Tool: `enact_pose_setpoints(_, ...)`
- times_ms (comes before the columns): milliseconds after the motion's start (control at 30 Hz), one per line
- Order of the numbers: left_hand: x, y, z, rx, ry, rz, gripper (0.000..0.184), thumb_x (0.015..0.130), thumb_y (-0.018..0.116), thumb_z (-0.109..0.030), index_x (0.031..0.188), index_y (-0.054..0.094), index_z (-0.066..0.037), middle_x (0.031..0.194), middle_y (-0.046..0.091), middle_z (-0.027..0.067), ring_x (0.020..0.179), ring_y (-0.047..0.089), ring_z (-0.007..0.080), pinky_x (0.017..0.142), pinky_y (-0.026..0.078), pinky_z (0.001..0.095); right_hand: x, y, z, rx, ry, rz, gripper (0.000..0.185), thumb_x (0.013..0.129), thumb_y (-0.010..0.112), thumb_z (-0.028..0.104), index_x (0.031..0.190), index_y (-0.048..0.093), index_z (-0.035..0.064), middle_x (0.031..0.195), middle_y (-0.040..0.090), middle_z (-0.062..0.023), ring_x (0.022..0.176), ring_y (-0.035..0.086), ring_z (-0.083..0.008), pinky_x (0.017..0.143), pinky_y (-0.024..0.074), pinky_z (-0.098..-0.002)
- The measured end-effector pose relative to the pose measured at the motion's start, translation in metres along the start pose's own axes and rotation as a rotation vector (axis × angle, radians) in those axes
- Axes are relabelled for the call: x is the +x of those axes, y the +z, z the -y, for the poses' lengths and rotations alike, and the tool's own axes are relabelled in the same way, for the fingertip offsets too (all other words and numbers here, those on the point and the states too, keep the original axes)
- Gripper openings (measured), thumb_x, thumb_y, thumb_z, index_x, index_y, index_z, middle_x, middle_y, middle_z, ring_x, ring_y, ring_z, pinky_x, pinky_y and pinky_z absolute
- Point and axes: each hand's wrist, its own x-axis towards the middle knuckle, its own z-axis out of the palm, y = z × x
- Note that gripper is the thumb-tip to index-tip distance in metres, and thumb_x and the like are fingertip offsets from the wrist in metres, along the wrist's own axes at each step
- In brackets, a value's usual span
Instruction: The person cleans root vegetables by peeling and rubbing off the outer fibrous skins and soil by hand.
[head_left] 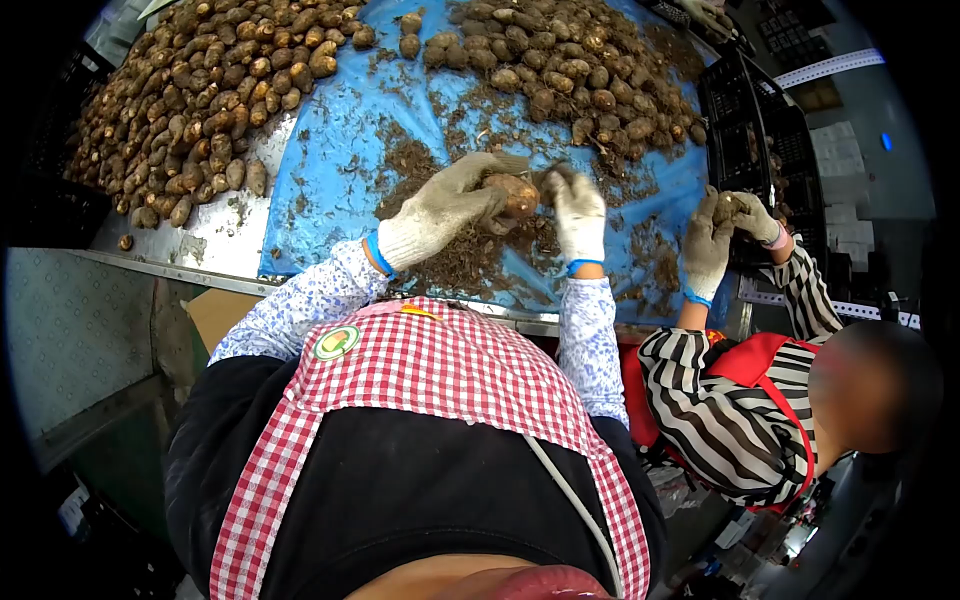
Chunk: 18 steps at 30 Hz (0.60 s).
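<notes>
The gloved left hand (445, 212) is clamped on a brown taro corm (516, 196) above the blue plastic sheet (289, 233). The gloved right hand (578, 212) is just beside the corm, its fingers bent and blurred; whether they grip anything, I cannot tell. Loose root debris (455, 262) lies beneath. Taro heaps sit far left (215, 95) and far right (590, 75); near right, a co-worker's gloved hands (722, 225) meet beside black crates (738, 125).

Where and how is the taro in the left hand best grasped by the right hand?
Probably grip the taro by its rounded, exposed end, coming from the right: the left hand covers its other side, the right hand faces this end.
</notes>
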Motion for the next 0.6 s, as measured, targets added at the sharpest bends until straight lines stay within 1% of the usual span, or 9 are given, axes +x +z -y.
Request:
enact_pose_setpoints(67,0.001,-0.003,-0.004,0.115,-0.042,-0.061,0.044,0.101,0.052,-0.026,0.133,0.045,0.003,0.130,0.052,0.0176,0.115,0.057,0.0224,0.090,0.055,0.0311,-0.008,0.002,0.019,-1.805,-0.140,0.332,0.029,0.094,0.061,0.022,0.072,0.056,0.0039,0.070,0.065,-0.0119,0.064,0.066,-0.0216,0.062,0.0552,-0.0308)
enact_pose_setpoints(100,-0.001,-0.005,0.001,0.173,-0.056,-0.089,0.042,0.101,0.051,-0.025,0.132,0.047,0.002,0.130,0.053,0.0174,0.114,0.056,0.0223,0.090,0.054,0.0311,-0.017,-0.005,0.011,-1.729,-0.361,0.317,0.024,0.095,0.062,0.022,0.077,0.061,0.0053,0.061,0.061,-0.0136,0.054,0.063,-0.0209,0.055,0.0527,-0.0291)
enact_pose_setpoints(167,-0.001,-0.006,0.014,0.208,0.039,-0.182,0.035,0.102,0.048,-0.022,0.128,0.051,0.001,0.120,0.056,0.0140,0.106,0.058,0.0200,0.087,0.053,0.0301,-0.033,-0.001,0.011,-1.273,-0.244,0.192,0.022,0.097,0.060,0.025,0.094,0.068,0.0047,0.074,0.068,-0.0109,0.058,0.064,-0.0185,0.057,0.0535,-0.0287)
enact_pose_setpoints(233,0.004,-0.005,0.032,0.164,0.251,-0.294,0.028,0.101,0.044,-0.017,0.120,0.056,0.000,0.099,0.062,0.0078,0.089,0.060,0.0154,0.079,0.053,0.0281,-0.052,0.009,0.023,-0.460,-0.090,0.201,0.032,0.097,0.060,0.024,0.122,0.061,0.0048,0.092,0.071,-0.0083,0.073,0.066,-0.0160,0.067,0.0551,-0.0269)
enact_pose_setpoints(267,0.004,-0.010,0.039,0.244,0.077,-0.258,0.025,0.101,0.043,-0.013,0.118,0.058,-0.001,0.108,0.065,0.0107,0.092,0.063,0.0189,0.082,0.053,0.0305,-0.058,0.013,0.046,-0.269,0.208,0.274,0.047,0.096,0.061,0.018,0.139,0.047,0.0043,0.115,0.066,-0.0099,0.095,0.065,-0.0170,0.082,0.0540,-0.0275)
enact_pose_setpoints(367,0.004,0.011,0.033,0.399,0.127,-0.237,0.025,0.101,0.045,-0.013,0.118,0.059,-0.003,0.114,0.066,0.0142,0.096,0.065,0.0209,0.082,0.053,0.0313,-0.073,0.048,0.052,-0.418,-0.010,0.297,0.057,0.094,0.063,0.012,0.144,0.038,0.0039,0.123,0.062,-0.0155,0.109,0.062,-0.0189,0.089,0.0515,-0.0282)
enact_pose_setpoints(400,0.004,0.014,0.027,0.496,0.156,-0.250,0.025,0.101,0.046,-0.014,0.118,0.060,-0.004,0.111,0.067,0.0150,0.096,0.066,0.0213,0.082,0.054,0.0301,-0.070,0.044,0.046,-0.816,-0.313,0.273,0.063,0.091,0.064,0.007,0.146,0.035,0.0033,0.129,0.058,-0.0174,0.111,0.061,-0.0214,0.091,0.0520,-0.0303)
enact_pose_setpoints(533,0.014,0.002,0.023,0.457,0.169,-0.239,0.023,0.099,0.047,-0.009,0.114,0.061,0.002,0.106,0.067,0.0134,0.098,0.065,0.0206,0.086,0.054,0.0307,-0.074,0.039,0.045,-0.701,-0.244,0.235,0.074,0.084,0.069,0.003,0.148,0.031,0.0035,0.128,0.057,-0.0156,0.111,0.060,-0.0232,0.095,0.0508,-0.0330)
enact_pose_setpoints(600,0.025,-0.008,0.019,0.061,-0.232,-0.335,0.025,0.099,0.050,-0.012,0.116,0.060,0.003,0.111,0.065,0.0137,0.098,0.064,0.0205,0.085,0.054,0.0310,-0.073,0.039,0.030,-0.528,-0.234,0.273,0.079,0.081,0.071,0.000,0.149,0.030,0.0052,0.131,0.055,-0.0143,0.110,0.060,-0.0212,0.092,0.0520,-0.0311)
